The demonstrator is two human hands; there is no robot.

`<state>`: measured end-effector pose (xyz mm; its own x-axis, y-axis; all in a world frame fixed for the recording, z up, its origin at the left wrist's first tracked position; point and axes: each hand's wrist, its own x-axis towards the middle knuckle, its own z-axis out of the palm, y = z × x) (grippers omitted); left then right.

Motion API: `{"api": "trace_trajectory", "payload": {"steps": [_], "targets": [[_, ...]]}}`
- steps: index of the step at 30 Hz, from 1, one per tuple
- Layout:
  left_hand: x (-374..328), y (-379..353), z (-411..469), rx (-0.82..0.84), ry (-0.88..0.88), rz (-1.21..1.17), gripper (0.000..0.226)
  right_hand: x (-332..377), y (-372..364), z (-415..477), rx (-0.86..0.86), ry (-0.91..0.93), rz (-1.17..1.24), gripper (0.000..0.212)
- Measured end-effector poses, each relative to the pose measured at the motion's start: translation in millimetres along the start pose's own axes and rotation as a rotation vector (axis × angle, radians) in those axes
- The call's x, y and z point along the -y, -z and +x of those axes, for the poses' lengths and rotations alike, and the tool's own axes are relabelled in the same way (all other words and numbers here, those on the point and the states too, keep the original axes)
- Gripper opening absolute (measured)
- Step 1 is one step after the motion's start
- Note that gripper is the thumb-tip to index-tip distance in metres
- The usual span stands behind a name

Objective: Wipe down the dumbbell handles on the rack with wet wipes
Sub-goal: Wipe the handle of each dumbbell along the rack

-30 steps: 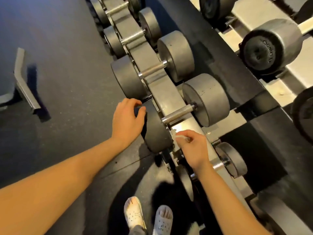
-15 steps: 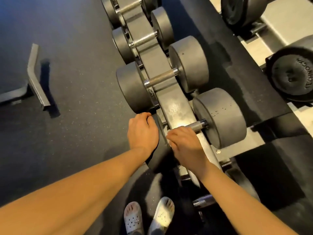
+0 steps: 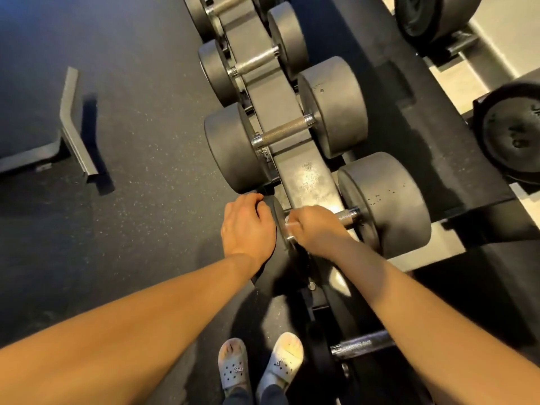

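**Heavy dumbbell steadied, wipe wrapped round its handle**

At the left, the left hand (image 3: 248,226) lies curled over the rim of the near weight head (image 3: 277,258), fingers closed loosely against it; it braces rather than lifts. Just at its three o'clock, the right hand (image 3: 314,229) is closed round the dumbbell handle (image 3: 346,215), with a scrap of pale wet wipe (image 3: 290,222) showing at the knuckles. The far weight head (image 3: 385,206) sits at three o'clock of that hand, resting on the rack (image 3: 306,176).

The dumbbell looks heavy and rigid, so it should stay in its cradle; only rolling seems likely, which the left hand guards against. The knurled steel will drag on the soft, thin wipe and may tear it, so a full wraparound hold at mid-handle suits. At twelve o'clock the next handle (image 3: 282,131) lies bare.
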<state>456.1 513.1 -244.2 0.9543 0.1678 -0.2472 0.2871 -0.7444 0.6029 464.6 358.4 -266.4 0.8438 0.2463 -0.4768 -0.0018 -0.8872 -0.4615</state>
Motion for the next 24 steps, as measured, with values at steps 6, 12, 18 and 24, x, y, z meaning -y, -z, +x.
{"api": "trace_trajectory", "payload": {"steps": [6,12,18,24], "targets": [[-1,1,-2,0.004,0.01,0.008,0.036,-27,-32,-47,-0.274,0.408,-0.201,0.008],[-2,0,-1,0.008,0.012,0.036,0.037,-11,6,-13,0.038,0.216,-0.074,0.01],[-2,0,-1,0.012,0.015,0.053,0.036,-2,9,27,0.181,0.032,0.107,0.018],[-5,1,-1,0.008,0.005,0.078,0.037,3,-26,4,-0.304,0.073,-0.033,0.014]]}}
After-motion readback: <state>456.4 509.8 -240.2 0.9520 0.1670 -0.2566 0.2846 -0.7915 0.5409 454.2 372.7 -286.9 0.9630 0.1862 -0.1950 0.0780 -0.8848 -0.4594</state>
